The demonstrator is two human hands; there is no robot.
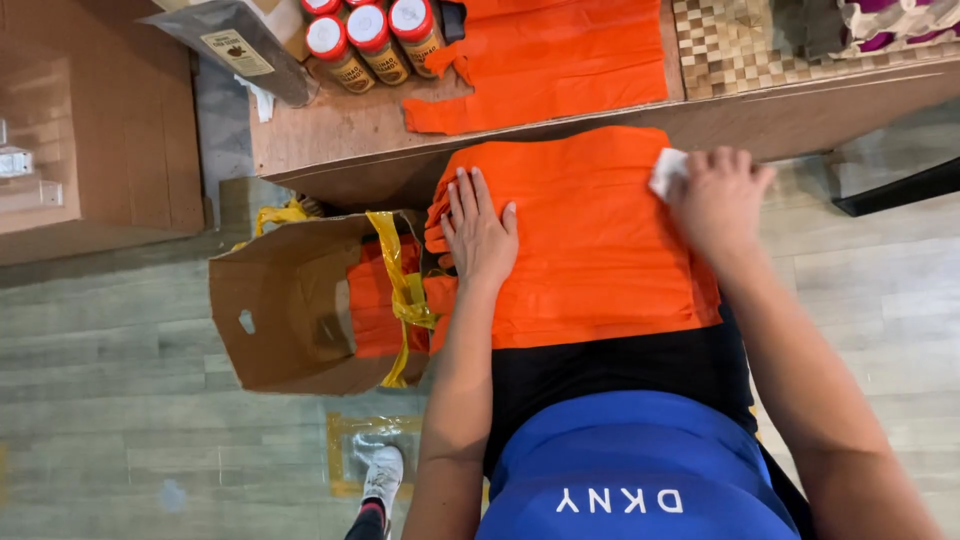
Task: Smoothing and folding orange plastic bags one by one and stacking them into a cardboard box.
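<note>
An orange plastic bag [590, 235] is lying flat across the person's lap against the near edge of the brown counter [340, 135]. The left hand [478, 232] is pressing it, fingers spread flat; the right hand [718, 195] is pinching a small white slip [667, 172] at its far right corner. Red-capped jars [372, 38] with yellow labels are standing far left, a cardboard box [290, 310] of orange bags on the floor

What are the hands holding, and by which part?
The right hand pinches a small white piece by its edge. The left hand lies flat on the orange bag stack, gripping nothing.
</note>
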